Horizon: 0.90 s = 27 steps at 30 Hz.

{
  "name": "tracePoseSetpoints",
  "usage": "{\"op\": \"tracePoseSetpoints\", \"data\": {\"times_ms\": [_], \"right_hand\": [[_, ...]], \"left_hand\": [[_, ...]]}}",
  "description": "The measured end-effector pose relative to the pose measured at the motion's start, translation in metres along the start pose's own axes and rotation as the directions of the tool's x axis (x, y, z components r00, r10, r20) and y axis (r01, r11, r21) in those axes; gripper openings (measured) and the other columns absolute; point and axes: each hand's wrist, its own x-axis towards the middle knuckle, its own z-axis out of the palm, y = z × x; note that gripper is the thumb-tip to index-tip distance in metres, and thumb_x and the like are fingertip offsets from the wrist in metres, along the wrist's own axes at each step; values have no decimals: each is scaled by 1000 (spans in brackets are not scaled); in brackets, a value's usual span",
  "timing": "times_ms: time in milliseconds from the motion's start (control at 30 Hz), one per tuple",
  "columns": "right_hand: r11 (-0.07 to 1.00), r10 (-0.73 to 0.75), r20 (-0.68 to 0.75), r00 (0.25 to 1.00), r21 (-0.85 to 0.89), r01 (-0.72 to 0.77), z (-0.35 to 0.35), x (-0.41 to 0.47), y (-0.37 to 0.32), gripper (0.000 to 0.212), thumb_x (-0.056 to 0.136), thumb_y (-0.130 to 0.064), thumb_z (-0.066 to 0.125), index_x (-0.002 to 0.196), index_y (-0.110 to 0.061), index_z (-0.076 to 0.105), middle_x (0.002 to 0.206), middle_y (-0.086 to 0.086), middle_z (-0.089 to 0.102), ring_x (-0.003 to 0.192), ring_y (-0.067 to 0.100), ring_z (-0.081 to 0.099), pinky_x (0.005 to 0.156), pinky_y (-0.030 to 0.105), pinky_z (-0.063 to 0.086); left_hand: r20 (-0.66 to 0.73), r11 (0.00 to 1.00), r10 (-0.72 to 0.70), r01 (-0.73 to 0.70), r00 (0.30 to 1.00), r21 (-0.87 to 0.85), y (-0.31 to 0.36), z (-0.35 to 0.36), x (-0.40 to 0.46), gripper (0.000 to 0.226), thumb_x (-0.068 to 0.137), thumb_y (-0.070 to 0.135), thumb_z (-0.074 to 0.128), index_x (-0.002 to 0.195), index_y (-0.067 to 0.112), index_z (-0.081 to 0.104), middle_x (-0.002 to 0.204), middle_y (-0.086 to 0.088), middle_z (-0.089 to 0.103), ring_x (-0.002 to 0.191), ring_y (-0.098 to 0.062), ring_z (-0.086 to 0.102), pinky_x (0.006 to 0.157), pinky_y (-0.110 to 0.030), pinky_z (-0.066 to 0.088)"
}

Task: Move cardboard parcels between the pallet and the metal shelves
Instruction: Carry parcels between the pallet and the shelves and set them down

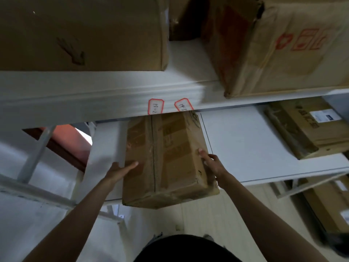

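Both hands, left [120, 170] and right [211, 165], have a grip on the taped parcel [164, 159], half hanging off the white shelf [245, 144].

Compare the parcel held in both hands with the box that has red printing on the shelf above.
The held parcel sits on the lower shelf, its near end overhanging the edge; the red-printed box rests on the upper shelf. The held parcel looks smaller and shows no red print; the other carries red characters. The left hand and right hand clasp only the held parcel. Both are brown, taped cardboard.
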Motion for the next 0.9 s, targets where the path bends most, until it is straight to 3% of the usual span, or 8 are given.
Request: {"op": "tracePoseSetpoints", "data": {"times_ms": [133, 267, 400, 467, 533, 667, 733, 900], "right_hand": [[996, 21, -60, 998, 83, -16, 17, -17, 13, 88, 78, -78, 60, 144, -26, 36, 132, 7, 54, 111, 26, 51, 92, 46, 42], [993, 47, -129, 990, 109, -33, 34, -38, 30, 88, 76, -81, 60, 143, -29, 39, 137, 7, 53, 121, 30, 54, 95, 46, 48], [980, 67, -138, 988, 197, -39, 35, -66, 45, 85, 69, -84, 61, 136, -34, 42, 128, 2, 58, 98, 13, 58, 64, 28, 42], [972, 67, -154, 986, 232, -30, 25, -81, 56, 90, 64, -84, 62, 136, -34, 42, 116, -6, 59, 92, 6, 57, 59, 26, 40], [964, 76, -181, 981, 266, -25, 11, -94, 70, 89, 68, -82, 62, 139, -32, 42, 115, -8, 57, 96, 8, 56, 65, 30, 42], [941, 125, -256, 959, 336, -33, -18, -123, 101, 74, 85, -73, 55, 143, -28, 41, 129, 1, 52, 116, 23, 52, 92, 46, 42], [934, 129, -296, 946, 357, -16, -34, -140, 118, 69, 90, -69, 51, 143, -25, 41, 132, 4, 51, 119, 26, 51, 101, 50, 41], [888, 178, -380, 907, 460, 18, -76, -183, 171, 62, 93, -67, 49, 141, -27, 42, 126, 0, 51, 113, 23, 53, 101, 52, 43]], "left_hand": [[188, 998, -11, 23, 982, -61, -14, -8, 20, 114, 58, 70, 78, 148, 10, 42, 138, -9, 58, 121, -27, 56, 104, -41, 42], [314, 989, 6, 41, 950, -145, -18, -8, 36, 102, 53, 69, 86, 137, 19, 57, 122, -5, 69, 109, -24, 64, 96, -41, 50], [351, 989, 44, 9, 935, -149, -11, 0, 37, 96, 41, 67, 92, 121, 21, 68, 111, -6, 74, 104, -29, 69, 93, -47, 54], [365, 992, 75, -31, 928, -126, -3, 11, 31, 97, 44, 67, 92, 126, 24, 64, 117, -6, 71, 107, -30, 67, 97, -52, 52], [389, 991, 119, -86, 914, -102, 4, 26, 25, 100, 48, 67, 91, 134, 29, 57, 125, -4, 66, 113, -29, 62, 100, -52, 50], [480, 982, 190, -166, 857, -91, 18, 65, 4, 92, 56, 61, 90, 137, 34, 55, 127, 2, 64, 113, -24, 61, 94, -43, 52], [543, 974, 224, -205, 809, -96, 28, 87, -10, 86, 59, 56, 91, 135, 34, 58, 125, 2, 67, 114, -24, 63, 100, -48, 51], [655, 955, 268, -282, 707, -87, 46, 153, -52, 72, 58, 47, 93, 122, 30, 68, 111, 2, 75, 103, -22, 72, 91, -43, 57]]}}
